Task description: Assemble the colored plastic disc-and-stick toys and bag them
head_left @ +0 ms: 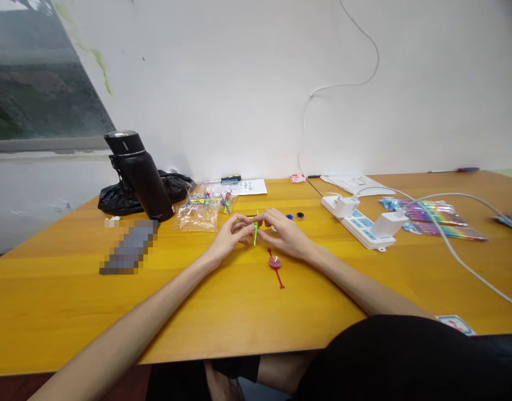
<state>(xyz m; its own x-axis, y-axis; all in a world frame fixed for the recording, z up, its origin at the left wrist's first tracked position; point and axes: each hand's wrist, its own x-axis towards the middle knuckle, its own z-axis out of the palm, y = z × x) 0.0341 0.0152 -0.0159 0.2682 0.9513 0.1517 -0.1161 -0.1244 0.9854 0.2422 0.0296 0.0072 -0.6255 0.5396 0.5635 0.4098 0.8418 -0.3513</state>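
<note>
Above the middle of the table, my left hand and my right hand meet with curled fingers around a thin bright green plastic arrow. Both sets of fingertips pinch it near its middle, and they hide part of it. Just below my right hand lies a red arrow spinner with a clear round middle. A blue disc and a black disc rest beyond my right knuckles. Behind my left hand, a clear plastic bag contains several coloured arrow pieces.
On the left stand a black bottle, a black plastic bag and a blurred-out phone. To the right, a white power strip carries plugs and cables beside shiny rainbow packets. A screwdriver and papers lie near the wall.
</note>
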